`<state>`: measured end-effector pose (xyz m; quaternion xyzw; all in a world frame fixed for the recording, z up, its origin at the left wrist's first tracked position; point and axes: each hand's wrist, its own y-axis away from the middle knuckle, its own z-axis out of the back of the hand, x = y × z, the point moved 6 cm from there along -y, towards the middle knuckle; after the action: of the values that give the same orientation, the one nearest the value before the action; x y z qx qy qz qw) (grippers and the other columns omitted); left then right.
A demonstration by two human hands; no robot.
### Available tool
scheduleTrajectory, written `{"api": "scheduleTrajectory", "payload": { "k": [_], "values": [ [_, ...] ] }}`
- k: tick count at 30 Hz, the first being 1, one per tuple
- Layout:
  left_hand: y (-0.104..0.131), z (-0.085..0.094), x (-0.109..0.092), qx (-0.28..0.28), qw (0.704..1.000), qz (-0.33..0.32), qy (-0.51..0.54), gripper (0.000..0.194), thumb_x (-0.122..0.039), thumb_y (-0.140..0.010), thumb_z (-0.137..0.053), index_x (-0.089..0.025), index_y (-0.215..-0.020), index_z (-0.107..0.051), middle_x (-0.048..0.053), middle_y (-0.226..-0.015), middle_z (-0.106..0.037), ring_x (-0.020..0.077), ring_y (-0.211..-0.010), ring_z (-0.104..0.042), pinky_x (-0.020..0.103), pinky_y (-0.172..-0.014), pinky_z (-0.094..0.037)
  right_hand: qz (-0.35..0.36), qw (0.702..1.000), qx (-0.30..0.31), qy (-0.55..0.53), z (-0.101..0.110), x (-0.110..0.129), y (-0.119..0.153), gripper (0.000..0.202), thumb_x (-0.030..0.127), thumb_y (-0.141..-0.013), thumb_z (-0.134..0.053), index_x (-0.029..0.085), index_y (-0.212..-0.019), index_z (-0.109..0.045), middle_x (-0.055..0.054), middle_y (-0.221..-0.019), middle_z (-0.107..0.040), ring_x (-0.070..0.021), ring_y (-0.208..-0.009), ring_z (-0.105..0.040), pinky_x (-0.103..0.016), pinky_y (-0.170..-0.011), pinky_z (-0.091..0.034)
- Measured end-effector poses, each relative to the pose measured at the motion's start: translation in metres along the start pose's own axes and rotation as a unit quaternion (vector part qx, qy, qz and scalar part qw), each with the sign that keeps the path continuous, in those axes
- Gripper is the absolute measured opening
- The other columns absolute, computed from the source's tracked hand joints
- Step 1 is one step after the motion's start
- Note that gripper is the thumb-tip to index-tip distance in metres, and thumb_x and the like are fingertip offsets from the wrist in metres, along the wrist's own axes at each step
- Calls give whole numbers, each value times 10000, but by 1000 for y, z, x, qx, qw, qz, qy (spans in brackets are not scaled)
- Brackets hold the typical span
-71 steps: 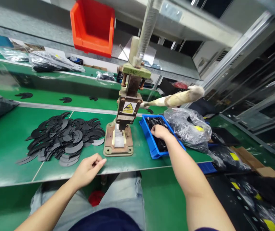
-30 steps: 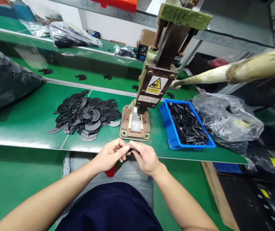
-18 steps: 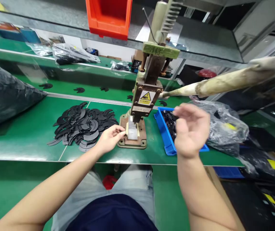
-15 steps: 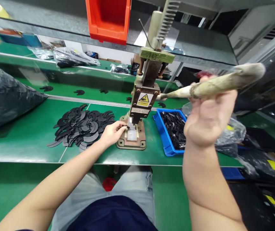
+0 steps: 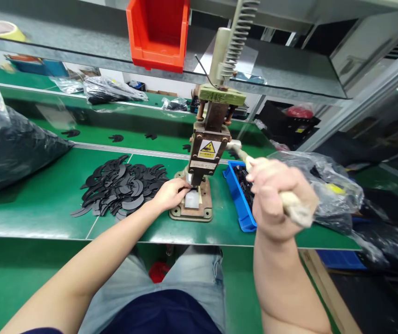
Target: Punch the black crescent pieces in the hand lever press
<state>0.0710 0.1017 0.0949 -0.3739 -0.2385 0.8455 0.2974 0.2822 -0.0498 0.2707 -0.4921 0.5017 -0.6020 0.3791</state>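
A hand press [image 5: 207, 148] with a spring and a warning label stands on the green bench. My left hand [image 5: 171, 193] is at its base, fingertips pinched on a small dark part [image 5: 193, 188] under the ram; much of that part is hidden. My right hand [image 5: 279, 195] is wrapped round the press's pale, tape-covered lever [image 5: 241, 152], whose end sticks out toward me. Left of the press lies a heap of black curved pieces [image 5: 122, 185]. To the right, partly behind my right hand, is a blue tray [image 5: 238, 197] of small black parts.
A large plastic bag [image 5: 14, 148] of dark items stands at the far left. Clear bags [image 5: 331, 185] lie at the right. A red bin [image 5: 159, 35] and yellow tape roll [image 5: 1, 29] are on the shelf above. Several black pieces rest on the green strip behind.
My right hand has swung the lever downward and toward me, and its fingers have closed round it. The ram sits lower. My left hand remains at the press base.
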Motion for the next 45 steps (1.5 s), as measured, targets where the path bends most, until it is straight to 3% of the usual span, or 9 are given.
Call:
{"api": "scheduleTrajectory", "payload": {
  "k": [6, 12, 15, 20, 32, 34, 39, 42, 45],
  "values": [
    [14, 4, -3, -2, 998, 57, 20, 228, -255, -991, -623, -211, -1188, -730, 80, -1158, -798, 249, -1054, -747, 392, -976, -580, 27, 997, 15, 66, 6, -13, 66, 166, 303, -794, -689, 334, -661, -594, 48, -632, -604, -242, -734, -676, -679, -1057, -563],
    [74, 31, -23, -33, 997, -16, -69, 277, -280, -1003, -621, -246, -1270, -683, 119, -1335, -727, 293, -1250, -651, 485, -1069, -499, 33, 995, -80, 46, 7, -28, 71, 165, 363, -710, -723, 524, -736, -745, 37, -557, -572, -272, -651, -640, -680, -980, -589],
    [115, 62, -7, -67, 980, 53, -179, 263, -363, -1000, -640, -249, -1231, -690, 114, -1271, -741, 322, -1193, -648, 494, -1007, -472, 34, 992, -114, 43, 5, -30, 72, 178, 414, -679, -735, 578, -749, -744, 43, -517, -556, -279, -611, -617, -708, -958, -584],
    [156, 104, 34, -97, 927, 173, -319, 426, -508, -951, -688, -204, -1249, -677, 166, -1273, -721, 389, -1166, -611, 497, -941, -438, 8, 985, -165, 46, 4, -32, 75, 73, 481, -653, -736, 502, -603, -687, 26, -483, -522, -279, -593, -604, -693, -951, -592],
    [141, 97, 45, -126, 930, 123, -324, 225, -338, -1040, -574, -212, -1131, -736, 124, -1095, -794, 314, -1065, -677, 452, -932, -407, 17, 991, -123, 41, 5, -30, 75, 109, 424, -694, -734, 530, -721, -737, 31, -541, -558, -267, -649, -616, -688, -989, -575],
    [139, 105, 43, -133, 930, 97, -329, 212, -316, -1045, -574, -212, -1117, -744, 109, -1065, -801, 293, -1034, -690, 439, -922, -418, 32, 990, -133, 33, 5, -32, 76, 72, 422, -710, -742, 472, -673, -707, 40, -547, -560, -250, -649, -621, -676, -987, -582],
    [133, 127, 28, -219, 919, 57, -323, 177, -326, -1006, -650, -231, -1091, -772, 99, -964, -774, 253, -919, -702, 381, -831, -473, 109, 988, -106, -1, 3, -31, 73, 315, 344, -756, -773, 260, -574, -531, 52, -567, -572, -172, -667, -636, -575, -995, -596],
    [124, 127, 18, -240, 939, 57, -240, 184, -319, -1015, -640, -230, -1140, -741, 55, -893, -773, 191, -770, -706, 319, -761, -509, 100, 991, -91, 1, 3, -27, 73, 309, 305, -805, -762, 238, -616, -527, 46, -600, -579, -163, -715, -648, -558, -1019, -580],
    [108, 109, 11, -190, 974, 90, -85, 190, -345, -1046, -587, -240, -1167, -690, 10, -867, -773, 147, -702, -714, 263, -705, -525, 74, 994, -74, 13, 2, -23, 73, 290, 301, -839, -741, 240, -644, -535, 41, -630, -593, -175, -742, -652, -588, -1033, -563]
  ]
}}
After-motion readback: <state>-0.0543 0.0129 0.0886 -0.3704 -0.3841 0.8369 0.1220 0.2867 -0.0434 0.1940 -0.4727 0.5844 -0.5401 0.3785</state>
